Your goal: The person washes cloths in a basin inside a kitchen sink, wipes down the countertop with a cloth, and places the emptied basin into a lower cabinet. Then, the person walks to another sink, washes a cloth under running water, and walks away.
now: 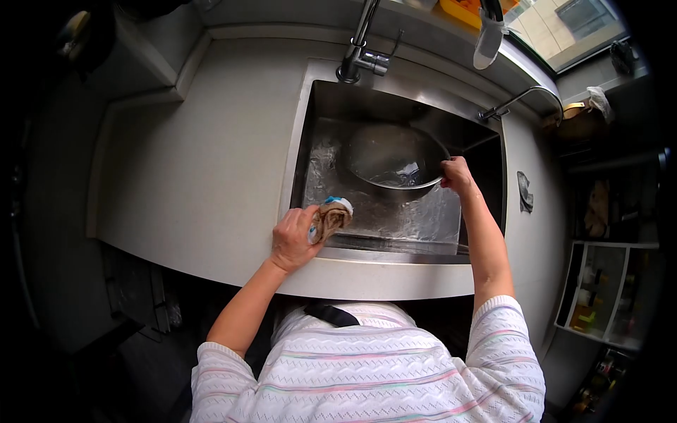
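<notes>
My left hand [293, 237] is closed around a bunched brown cloth [328, 223] with blue and white parts, above the sink's front left edge. My right hand [457, 174] grips the right rim of a large round metal basin [395, 151]. The basin is tilted inside the stainless steel sink [416, 233], and a bright reflection shows on its inner surface. Wet streaks cover the sink floor around it. Cloth and basin are apart from each other.
A chrome faucet [363, 60] rises behind the sink, and a thinner curved tap [525, 99] stands at its back right. Pale countertop [197, 155] extends to the left. A dark grey scrap [525, 192] lies on the counter right of the sink.
</notes>
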A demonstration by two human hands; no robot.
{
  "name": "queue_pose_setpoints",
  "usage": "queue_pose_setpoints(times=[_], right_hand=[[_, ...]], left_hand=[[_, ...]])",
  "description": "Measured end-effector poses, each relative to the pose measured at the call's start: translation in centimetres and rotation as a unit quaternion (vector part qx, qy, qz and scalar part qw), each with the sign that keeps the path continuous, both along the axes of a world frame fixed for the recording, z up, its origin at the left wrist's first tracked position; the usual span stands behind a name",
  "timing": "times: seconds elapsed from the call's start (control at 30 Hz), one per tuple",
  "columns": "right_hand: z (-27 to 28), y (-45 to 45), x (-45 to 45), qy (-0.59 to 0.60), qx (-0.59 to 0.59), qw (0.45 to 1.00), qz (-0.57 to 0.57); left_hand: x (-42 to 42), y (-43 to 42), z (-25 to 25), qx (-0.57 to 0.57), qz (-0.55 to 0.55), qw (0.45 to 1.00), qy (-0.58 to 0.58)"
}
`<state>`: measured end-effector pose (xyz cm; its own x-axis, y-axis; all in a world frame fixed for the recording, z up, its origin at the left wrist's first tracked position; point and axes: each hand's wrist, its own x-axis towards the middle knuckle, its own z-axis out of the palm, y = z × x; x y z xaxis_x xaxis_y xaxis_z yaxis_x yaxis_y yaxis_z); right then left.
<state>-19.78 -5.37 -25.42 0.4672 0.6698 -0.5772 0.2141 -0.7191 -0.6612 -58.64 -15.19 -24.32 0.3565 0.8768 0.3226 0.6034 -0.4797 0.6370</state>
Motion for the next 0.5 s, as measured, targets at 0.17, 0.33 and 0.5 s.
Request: queue_pose_setpoints(times=[0.17, 0.33, 0.5], right_hand=[[1.8, 0.9, 2.9, -0.038, -0.001, 0.999, 0.005], [6.1, 1.9, 4.3, -0.223, -0.03, 0.966, 0.126], [9.8, 2.9, -1.2, -0.48, -0.137, 0.794, 0.347]], left_hand=[[-0.2, 0.0, -0.1, -0.01, 0.002, 1.0, -0.005], [-0.2, 0.0, -0.2, -0.004, 0.011, 1.0, -0.014], [-0.1, 0.0, -0.2, -0.011, 0.011, 1.0, -0.012]])
